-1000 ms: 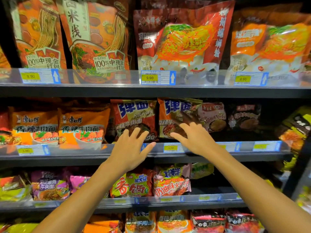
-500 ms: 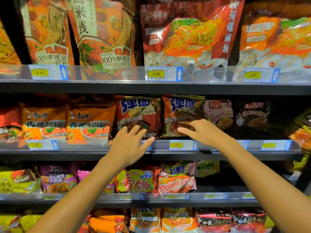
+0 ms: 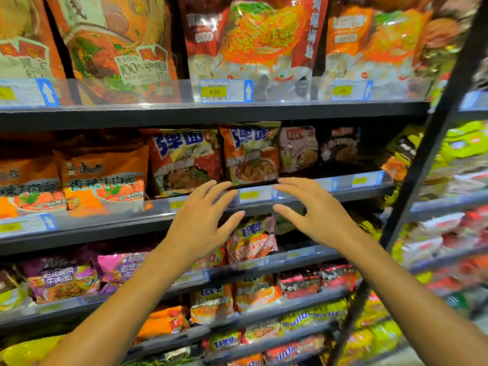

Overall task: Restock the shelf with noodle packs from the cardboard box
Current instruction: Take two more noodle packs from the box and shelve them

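Two red noodle packs with blue lettering stand upright side by side on the middle shelf (image 3: 356,192): the left pack (image 3: 184,159) and the right pack (image 3: 250,154). My left hand (image 3: 203,220) hovers just in front of and below them with its fingers spread, holding nothing. My right hand (image 3: 314,210) is also spread and empty, its fingertips level with the bottom edge of the right pack, just off that pack's lower right corner. No cardboard box is in view.
Orange packs (image 3: 103,180) fill the middle shelf's left side, and darker packs (image 3: 298,149) sit further back at its right. Large pouches (image 3: 253,46) stand on the shelf above, with more packs below. A black upright post (image 3: 433,143) divides off the neighbouring unit at right.
Both hands have drawn back from the red packs, and the right hand no longer rests on the right pack. The view has tilted and shifted to the right.
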